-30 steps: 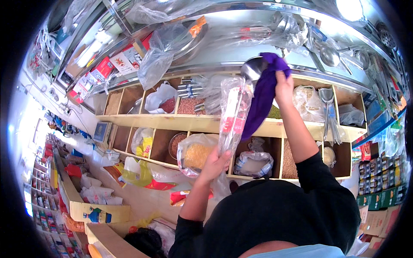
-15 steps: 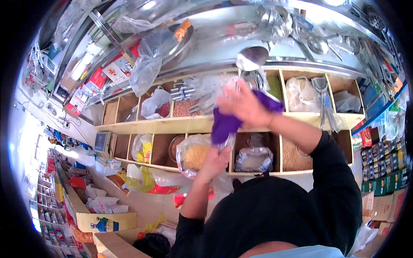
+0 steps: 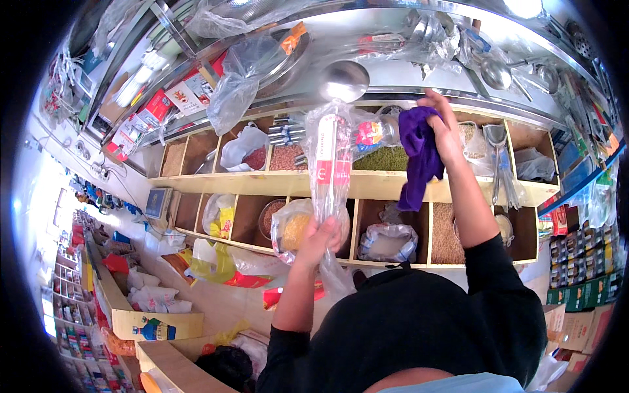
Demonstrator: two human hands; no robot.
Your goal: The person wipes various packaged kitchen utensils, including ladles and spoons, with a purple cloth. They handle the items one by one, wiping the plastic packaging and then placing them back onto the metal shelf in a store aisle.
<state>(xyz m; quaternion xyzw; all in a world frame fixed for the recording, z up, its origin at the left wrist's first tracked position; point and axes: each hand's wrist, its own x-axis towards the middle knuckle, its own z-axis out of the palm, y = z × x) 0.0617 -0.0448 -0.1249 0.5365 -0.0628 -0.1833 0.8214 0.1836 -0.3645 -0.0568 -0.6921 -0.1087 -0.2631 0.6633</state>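
Note:
My left hand (image 3: pixel 321 240) is closed around the lower handle of a ladle (image 3: pixel 344 80) in a clear plastic sleeve with a red and white label card. The ladle stands out away from me, its round steel bowl at the far end, bare of the sleeve. Loose plastic hangs below my fist. My right hand (image 3: pixel 447 134), raised to the right of the ladle, grips a purple cloth (image 3: pixel 419 157) that droops from the fingers. The cloth and the ladle are apart.
Beneath my hands runs a two-row wooden bin rack (image 3: pixel 268 185) with grains and beans, some in bags. A metal scoop (image 3: pixel 496 141) rests in a right-hand bin. On the shelf behind lie wrapped ladles (image 3: pixel 496 73) and a bagged pan (image 3: pixel 288 62). Bags lie on the floor at left.
My right hand and the cloth have moved off the ladle to the right. The ladle's bowl has swung left, and its label card now shows plainly.

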